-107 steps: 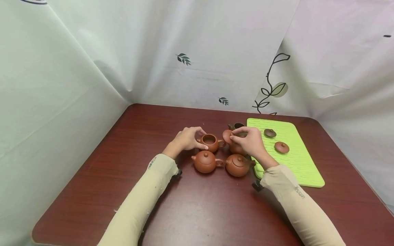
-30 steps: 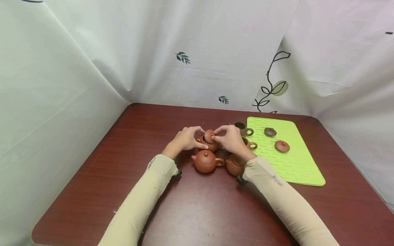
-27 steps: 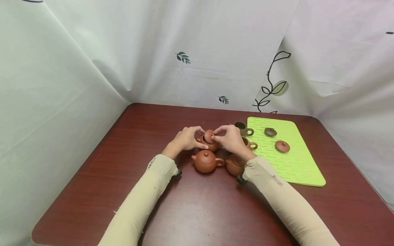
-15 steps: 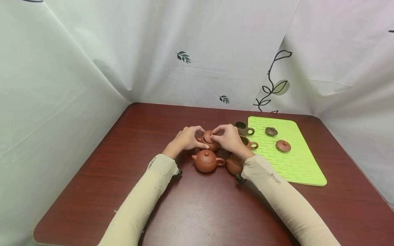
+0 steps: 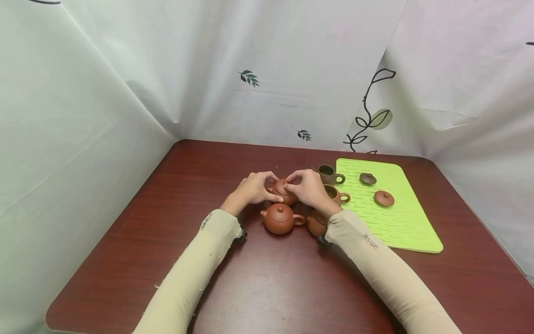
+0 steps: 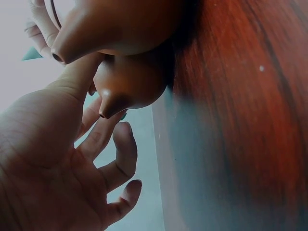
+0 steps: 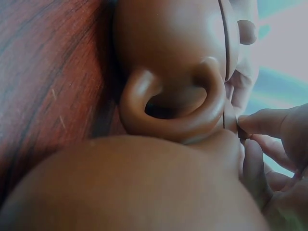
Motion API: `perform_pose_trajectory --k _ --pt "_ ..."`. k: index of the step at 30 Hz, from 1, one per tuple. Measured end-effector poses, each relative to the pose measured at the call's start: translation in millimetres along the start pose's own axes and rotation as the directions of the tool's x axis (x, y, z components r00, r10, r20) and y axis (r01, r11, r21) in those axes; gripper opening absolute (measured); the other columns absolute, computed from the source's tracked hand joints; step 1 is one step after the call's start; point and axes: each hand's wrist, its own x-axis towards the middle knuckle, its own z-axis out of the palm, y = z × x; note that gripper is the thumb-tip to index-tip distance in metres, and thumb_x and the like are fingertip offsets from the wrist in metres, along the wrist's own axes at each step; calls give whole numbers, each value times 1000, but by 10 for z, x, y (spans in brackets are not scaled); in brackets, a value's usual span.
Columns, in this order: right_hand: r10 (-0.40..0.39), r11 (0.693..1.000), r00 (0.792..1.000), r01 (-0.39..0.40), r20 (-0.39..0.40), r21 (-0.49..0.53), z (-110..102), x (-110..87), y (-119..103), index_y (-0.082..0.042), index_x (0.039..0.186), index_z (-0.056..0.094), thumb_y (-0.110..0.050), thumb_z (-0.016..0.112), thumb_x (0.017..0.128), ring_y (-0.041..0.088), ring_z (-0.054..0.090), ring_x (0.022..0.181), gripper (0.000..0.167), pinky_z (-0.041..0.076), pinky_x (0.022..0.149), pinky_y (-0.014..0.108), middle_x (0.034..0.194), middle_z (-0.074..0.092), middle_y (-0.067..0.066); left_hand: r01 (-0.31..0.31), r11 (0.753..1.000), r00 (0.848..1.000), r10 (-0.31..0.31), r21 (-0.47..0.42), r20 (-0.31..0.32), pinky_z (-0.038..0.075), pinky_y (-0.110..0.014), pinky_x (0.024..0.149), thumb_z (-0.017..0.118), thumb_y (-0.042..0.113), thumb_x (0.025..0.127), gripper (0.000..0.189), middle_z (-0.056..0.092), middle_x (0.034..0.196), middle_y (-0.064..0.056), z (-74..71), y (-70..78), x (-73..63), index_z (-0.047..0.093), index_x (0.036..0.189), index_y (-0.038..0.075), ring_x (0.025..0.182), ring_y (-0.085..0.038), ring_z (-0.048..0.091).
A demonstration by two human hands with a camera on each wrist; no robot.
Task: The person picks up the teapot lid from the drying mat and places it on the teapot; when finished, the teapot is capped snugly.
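Note:
My left hand (image 5: 252, 188) grips the back-left reddish-brown clay teapot (image 5: 288, 199), thumb at the near side and fingers at the far side. My right hand (image 5: 310, 189) pinches the knob of a matching lid (image 5: 280, 187), which lies nearly level over that pot's mouth. In the left wrist view this teapot (image 6: 132, 82) shows its spout between thumb and fingers. Just in front stands a lidded teapot (image 5: 278, 219). To its right a second lidded teapot (image 5: 316, 224) is partly covered by my right wrist. In the right wrist view, fingertips (image 7: 260, 120) meet at the lid's knob.
Behind my right hand stand a lidless reddish teapot (image 5: 332, 191) and a lidless dark-brown teapot (image 5: 327, 174). A green ridged mat (image 5: 410, 229) at the right bears a dark lid (image 5: 367, 179) and a reddish lid (image 5: 384, 198). Everything is on a dark-red wooden table (image 5: 267, 283).
My right hand has carried the lid leftward from over the neighbouring pot to the held teapot. The tilted lid has come down nearly flat on the mouth. My left hand has stayed in place.

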Motion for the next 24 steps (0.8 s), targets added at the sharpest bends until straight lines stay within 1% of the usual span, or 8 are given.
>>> perform_pose_trajectory --k 7,15,24 --pt "13 999 1000 -12 1 -31 23 12 20 -13 93 78 -18 78 86 18 67 80 9 51 70 34 87 75 0 -3 1000 1000 3 0 4 47 -43 91 84 55 72 58 67 119 9 6 0 -5 66 118 26 104 -17 61" --pt "5 999 1000 -5 3 -49 25 24 24 -13 93 79 -19 78 85 18 67 81 10 50 71 35 89 75 0 6 1000 1000 -6 0 5 47 -43 91 84 55 71 58 66 120 8 0 9 -18 66 118 26 106 -18 61" --pt "19 1000 1000 -19 11 -11 32 24 19 -11 93 78 -17 78 85 15 63 66 10 47 61 30 88 74 3 10 1000 1000 -9 -15 7 47 -43 92 84 54 72 58 66 120 8 4 7 -14 66 118 26 105 -16 61"
